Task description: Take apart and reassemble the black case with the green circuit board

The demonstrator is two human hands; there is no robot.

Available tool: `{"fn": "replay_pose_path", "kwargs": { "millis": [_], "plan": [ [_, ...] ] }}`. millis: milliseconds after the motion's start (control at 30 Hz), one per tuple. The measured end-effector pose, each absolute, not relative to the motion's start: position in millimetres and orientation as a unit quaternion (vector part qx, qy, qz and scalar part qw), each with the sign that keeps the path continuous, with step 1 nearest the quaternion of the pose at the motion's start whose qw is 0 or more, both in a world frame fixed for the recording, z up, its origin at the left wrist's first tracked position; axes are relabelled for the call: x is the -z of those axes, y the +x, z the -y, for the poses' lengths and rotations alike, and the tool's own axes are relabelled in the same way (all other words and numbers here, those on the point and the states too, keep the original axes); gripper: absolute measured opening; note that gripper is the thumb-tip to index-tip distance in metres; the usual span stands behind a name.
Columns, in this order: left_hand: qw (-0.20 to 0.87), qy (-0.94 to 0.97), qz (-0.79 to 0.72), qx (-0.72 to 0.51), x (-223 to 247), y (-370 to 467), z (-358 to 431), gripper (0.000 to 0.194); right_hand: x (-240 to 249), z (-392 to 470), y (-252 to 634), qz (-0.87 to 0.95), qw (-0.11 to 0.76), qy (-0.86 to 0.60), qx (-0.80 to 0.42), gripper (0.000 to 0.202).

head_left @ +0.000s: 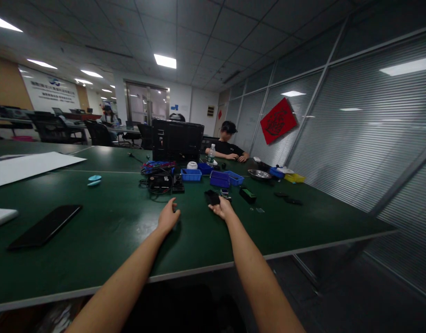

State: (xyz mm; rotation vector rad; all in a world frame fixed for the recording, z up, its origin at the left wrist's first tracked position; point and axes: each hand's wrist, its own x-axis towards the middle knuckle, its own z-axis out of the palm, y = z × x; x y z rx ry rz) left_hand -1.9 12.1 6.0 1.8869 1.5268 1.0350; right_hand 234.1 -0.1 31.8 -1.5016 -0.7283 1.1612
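My right hand (221, 208) is closed on a small black object (212, 197) above the green table (123, 240). Just past that hand lie a small device with a pale screen (225, 192) and a black box with a green top (247, 194). My left hand (169, 215) is over the table to the left, its fingers apart and nothing in them. Beyond it sits a black device with coiled cables (160, 181).
Blue bins (191, 175), a white ball (191, 165), a bottle (211, 155) and a monitor (178, 141) stand farther back. A person (227, 147) sits across the table. A metal bowl (259, 174) is at the right, a black panel (45, 226) at the left.
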Motion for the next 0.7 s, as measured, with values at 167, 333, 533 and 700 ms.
{"fn": "replay_pose_path", "kwargs": {
  "millis": [167, 333, 533, 700],
  "plan": [
    [0.248, 0.695, -0.561, -0.376, -4.1, -1.7, -14.1, 0.057, -42.3, 14.1, 238.2, 0.422, 0.321, -0.836, -0.139, 0.050],
    [0.247, 0.697, -0.561, -0.371, -3.5, -2.3, -14.0, 0.057, -45.8, 19.3, 228.8, 0.499, 0.270, -0.823, 0.030, 0.058],
    [0.247, 0.698, -0.565, -0.364, -6.5, -2.3, -12.0, 0.056, -35.7, 13.2, 220.6, 0.561, 0.211, -0.801, 0.001, 0.059],
    [0.251, 0.697, -0.567, -0.360, -9.2, -2.3, -9.6, 0.056, -35.9, 13.7, 209.3, 0.604, 0.221, -0.765, -0.033, 0.053]
  ]
}}
